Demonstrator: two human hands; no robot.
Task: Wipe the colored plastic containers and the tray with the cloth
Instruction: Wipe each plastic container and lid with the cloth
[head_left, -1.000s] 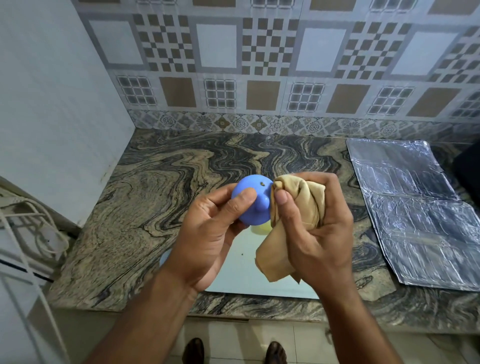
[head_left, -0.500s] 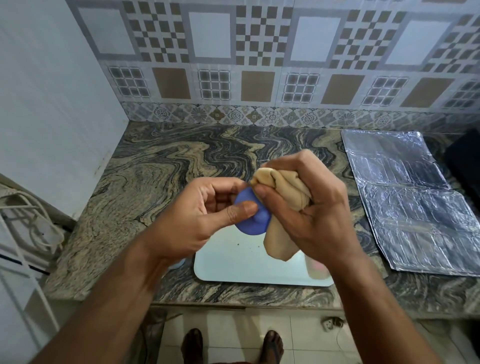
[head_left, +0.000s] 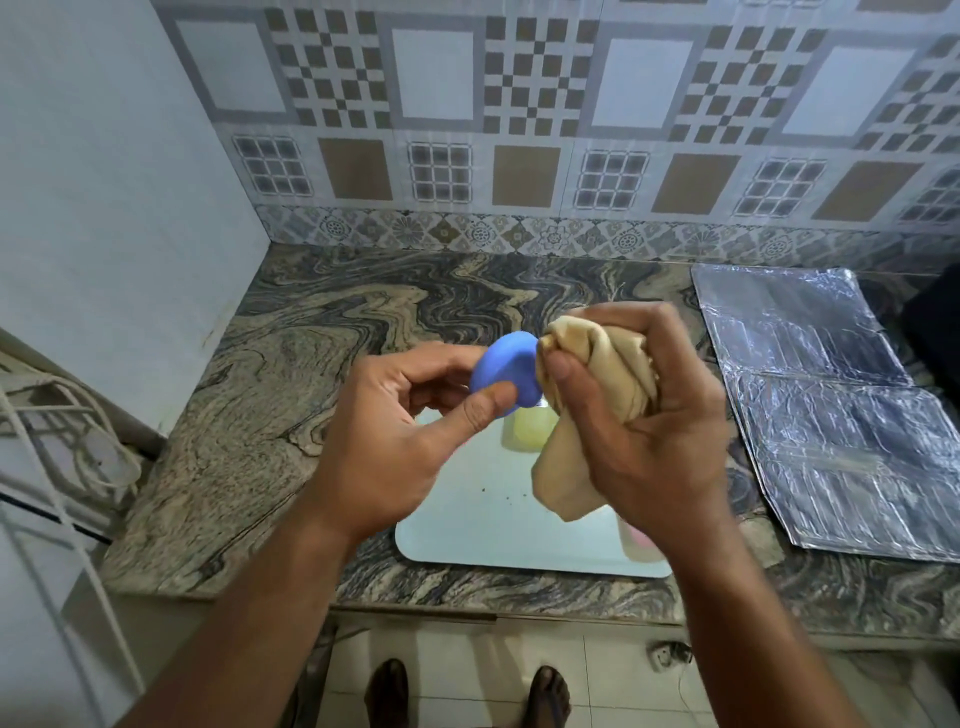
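Note:
My left hand (head_left: 395, 431) holds a round blue plastic piece (head_left: 506, 371) between thumb and fingers, above the counter. My right hand (head_left: 644, 415) grips a bunched tan cloth (head_left: 592, 395), whose bunched end presses against the right side of the blue piece. Below both hands a white tray (head_left: 483, 525) lies on the counter near its front edge. A pale yellow container (head_left: 527, 430) sits on the tray. A pink container (head_left: 641, 543) shows at the tray's right side, mostly hidden by my right wrist.
The marbled stone counter (head_left: 311, 395) meets a white wall on the left and a tiled backsplash behind. A sheet of silver foil (head_left: 831, 405) covers the counter's right part. White cables (head_left: 67, 431) hang at the far left. My feet stand on the floor below.
The blue piece has turned in my left hand, so its knob no longer shows. The cloth has shifted around its right side. Both hands stayed over the tray.

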